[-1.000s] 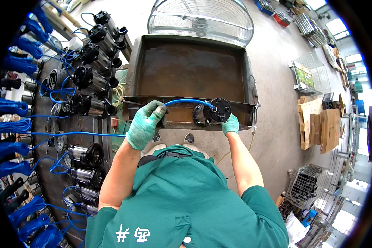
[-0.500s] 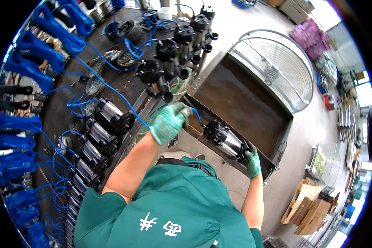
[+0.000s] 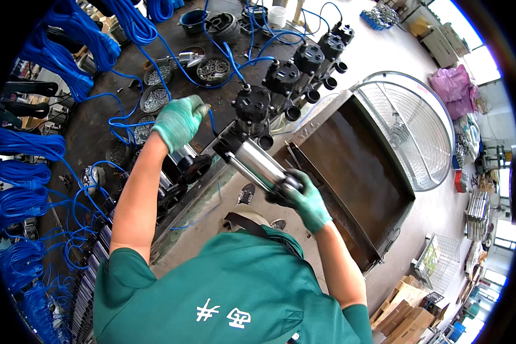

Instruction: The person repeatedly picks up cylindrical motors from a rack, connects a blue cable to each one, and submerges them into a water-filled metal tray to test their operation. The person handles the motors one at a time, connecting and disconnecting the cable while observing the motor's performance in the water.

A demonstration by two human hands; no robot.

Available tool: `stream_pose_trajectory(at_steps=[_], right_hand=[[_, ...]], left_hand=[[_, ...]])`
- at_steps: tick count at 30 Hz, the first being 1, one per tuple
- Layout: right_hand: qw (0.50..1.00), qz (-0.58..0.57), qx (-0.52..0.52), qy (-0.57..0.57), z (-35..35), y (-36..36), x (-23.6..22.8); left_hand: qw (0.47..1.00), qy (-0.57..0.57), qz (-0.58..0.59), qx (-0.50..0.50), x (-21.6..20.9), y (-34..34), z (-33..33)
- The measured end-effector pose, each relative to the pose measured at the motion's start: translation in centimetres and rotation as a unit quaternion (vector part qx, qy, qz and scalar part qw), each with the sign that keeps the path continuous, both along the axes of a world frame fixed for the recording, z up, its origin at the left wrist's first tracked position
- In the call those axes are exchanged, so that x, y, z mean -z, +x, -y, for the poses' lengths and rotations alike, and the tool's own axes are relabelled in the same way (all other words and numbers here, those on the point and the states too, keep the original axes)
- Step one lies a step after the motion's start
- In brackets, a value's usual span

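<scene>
Right grip (image 3: 305,199): gloved, wrapped around one end of the silver pump (image 3: 261,163).
Left grip (image 3: 180,121): gloved, pinching blue cable (image 3: 212,122).
Pump: tilted, left of the tank (image 3: 333,202), near the counter's (image 3: 219,101) edge.
Open room: floor strip (image 3: 232,198) left of the tank.

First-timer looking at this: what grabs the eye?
Probably the shiny steel cylinder at centre, held tilted by its black lower end in the green-gloved right hand. Next, the bright blue cable bundles massed along the left edge, then the big round wire cage beside the dark trough, right of centre.
</scene>
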State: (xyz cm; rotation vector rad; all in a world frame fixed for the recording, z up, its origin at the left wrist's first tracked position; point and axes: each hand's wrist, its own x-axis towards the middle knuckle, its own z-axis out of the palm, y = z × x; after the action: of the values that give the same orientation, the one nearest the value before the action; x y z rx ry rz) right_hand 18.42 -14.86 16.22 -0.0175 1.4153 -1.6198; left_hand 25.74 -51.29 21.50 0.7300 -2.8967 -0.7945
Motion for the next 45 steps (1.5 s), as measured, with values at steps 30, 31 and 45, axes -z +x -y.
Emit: stream_pose_trajectory(at_steps=[30, 31, 45], right_hand=[[0.991, -0.037, -0.053, 0.115, 2.3, -2.6, 7.9], [0.991, -0.03, -0.013, 0.127, 0.1, -2.1, 7.5], [0.967, 0.033, 0.22, 0.124, -15.9, 5.4, 10.4]], left_hand=[[0.91, 0.325, -0.257, 0.01, 7.8, -6.0, 1.3], [0.881, 0.379, -0.283, 0.015, 8.3, -7.4, 0.3], [0.822, 0.428, -0.376, 0.022, 4.2, -6.8, -14.5]])
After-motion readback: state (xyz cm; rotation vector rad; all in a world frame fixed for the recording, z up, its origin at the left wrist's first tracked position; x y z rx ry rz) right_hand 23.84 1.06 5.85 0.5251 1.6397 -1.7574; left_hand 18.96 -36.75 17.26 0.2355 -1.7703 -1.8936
